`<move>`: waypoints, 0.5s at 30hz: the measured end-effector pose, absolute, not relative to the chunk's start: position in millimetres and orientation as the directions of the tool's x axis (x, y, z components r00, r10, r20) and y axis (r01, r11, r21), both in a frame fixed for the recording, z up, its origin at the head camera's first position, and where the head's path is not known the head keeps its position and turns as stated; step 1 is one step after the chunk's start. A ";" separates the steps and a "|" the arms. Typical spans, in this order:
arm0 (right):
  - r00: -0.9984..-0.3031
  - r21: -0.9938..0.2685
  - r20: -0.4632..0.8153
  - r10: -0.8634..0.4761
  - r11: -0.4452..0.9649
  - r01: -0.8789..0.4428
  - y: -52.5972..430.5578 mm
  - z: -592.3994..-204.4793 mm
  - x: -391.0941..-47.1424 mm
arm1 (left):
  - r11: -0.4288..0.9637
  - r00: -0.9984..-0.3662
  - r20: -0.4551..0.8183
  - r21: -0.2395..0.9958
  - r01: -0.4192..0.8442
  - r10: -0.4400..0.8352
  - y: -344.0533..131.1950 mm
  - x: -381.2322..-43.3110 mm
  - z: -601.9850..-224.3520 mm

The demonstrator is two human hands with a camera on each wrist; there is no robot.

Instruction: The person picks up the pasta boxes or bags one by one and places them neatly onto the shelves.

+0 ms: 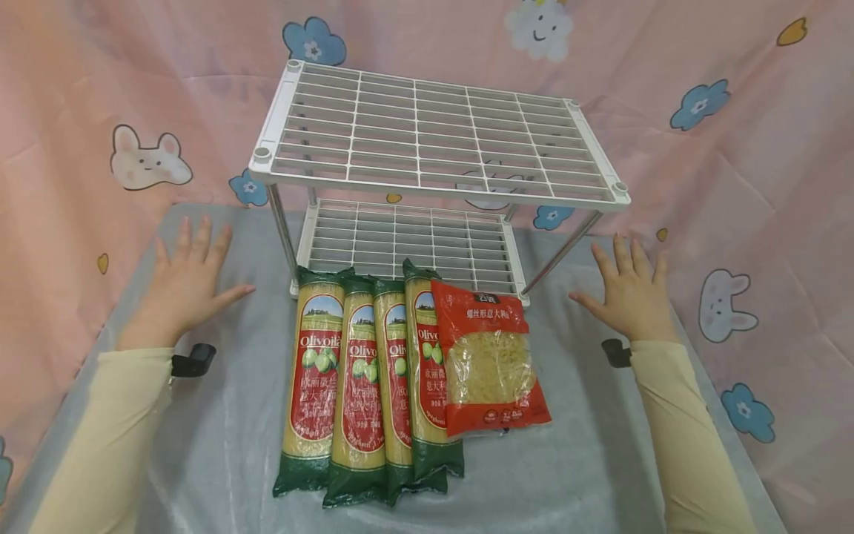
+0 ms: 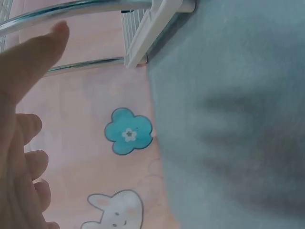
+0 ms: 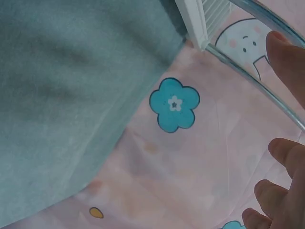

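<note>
My left hand [image 1: 190, 278], fingers spread and holding nothing, is over the grey cloth left of a white two-tier rack. On the other side my right hand [image 1: 623, 289] is spread the same way, also bare. Between them stands the rack, with its upper shelf [image 1: 440, 137] on metal posts above the lower shelf [image 1: 400, 241]. Several long packs of spaghetti [image 1: 316, 386] lie side by side at the rack's front. A red bag of spiral pasta [image 1: 494, 363] lies at their right, partly over the rightmost pack. Neither hand touches the rack or packs.
Grey cloth [image 1: 534, 482] covers the table. A pink curtain with printed flowers and rabbits [image 1: 414, 37] hangs behind and at both sides. Metal posts [image 1: 563, 252] rise at the rack's corners. Each wrist wears a dark band piece [image 1: 193, 361].
</note>
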State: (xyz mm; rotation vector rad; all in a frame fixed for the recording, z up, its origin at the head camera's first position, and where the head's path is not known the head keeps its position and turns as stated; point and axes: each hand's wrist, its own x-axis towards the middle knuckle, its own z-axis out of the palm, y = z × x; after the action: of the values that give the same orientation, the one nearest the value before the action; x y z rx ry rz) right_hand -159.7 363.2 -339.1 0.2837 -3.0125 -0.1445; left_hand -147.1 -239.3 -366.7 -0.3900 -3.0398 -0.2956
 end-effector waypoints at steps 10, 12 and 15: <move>-0.972 0.113 0.126 -0.198 0.976 -0.184 361.4 -345.4 -159.0 | 0.883 -0.960 0.210 0.391 0.259 0.188 -222.8 -148.6 -377.4; -0.970 0.096 0.134 -0.202 0.977 -0.190 360.4 -346.0 -157.8 | 0.846 -0.957 0.241 0.465 0.261 0.163 -218.0 -149.3 -379.5; -0.969 0.051 0.138 -0.206 0.978 -0.201 358.2 -346.2 -155.1 | 0.779 -0.948 0.301 0.566 0.269 0.108 -208.9 -149.9 -381.6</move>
State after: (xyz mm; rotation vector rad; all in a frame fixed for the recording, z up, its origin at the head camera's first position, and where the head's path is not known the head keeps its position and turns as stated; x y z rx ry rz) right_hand -155.1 358.2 -346.2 0.3089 -2.9824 -0.0552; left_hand -149.9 -208.9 -381.6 -0.2935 -2.7208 -0.9218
